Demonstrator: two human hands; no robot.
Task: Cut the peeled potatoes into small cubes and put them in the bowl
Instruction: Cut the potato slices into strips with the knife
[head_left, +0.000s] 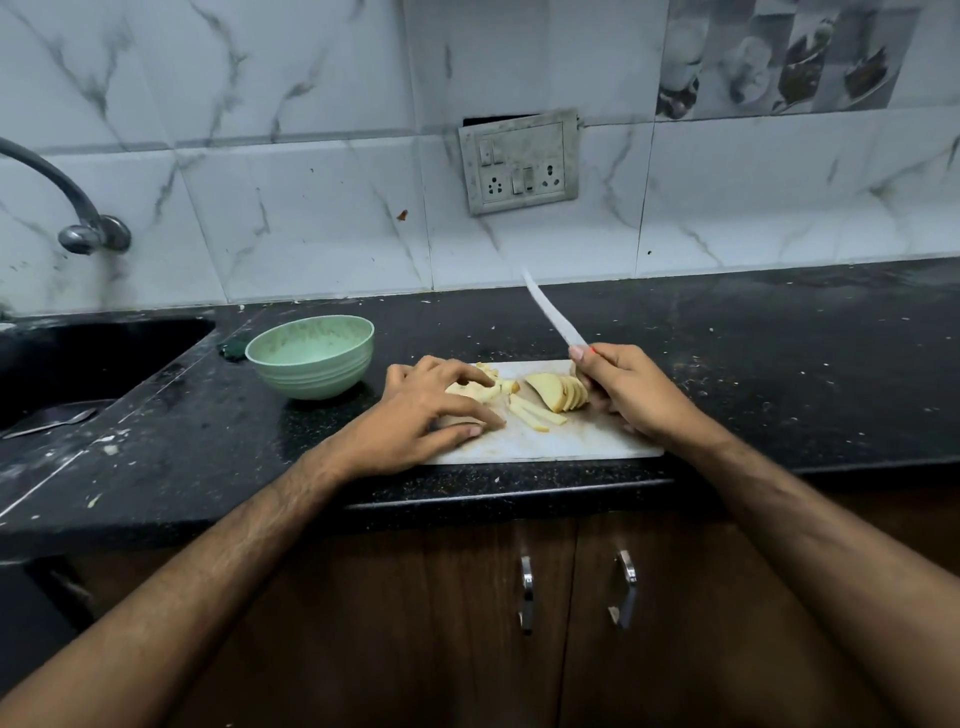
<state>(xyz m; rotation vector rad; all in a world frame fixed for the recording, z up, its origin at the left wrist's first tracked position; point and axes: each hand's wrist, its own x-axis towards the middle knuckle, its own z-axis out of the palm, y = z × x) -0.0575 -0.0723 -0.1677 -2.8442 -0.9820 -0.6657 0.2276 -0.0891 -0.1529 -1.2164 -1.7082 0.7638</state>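
Black speckled granite countertop, dark sink at far left with a spoon inside, curved metal tap on white marble-pattern wall tiles, grimy switchboard with 2 sockets, brown cabinet doors below, 2 metal handles.

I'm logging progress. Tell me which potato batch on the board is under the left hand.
The cut pieces at the board's left side, under the left hand's fingers; the fanned slices and sticks lie untouched.

The knife handle is buried inside the right hand, and the blade is motion-blurred. The left hand covers part of the potato pieces beneath its fingers. The bowl interior cannot be seen fully.
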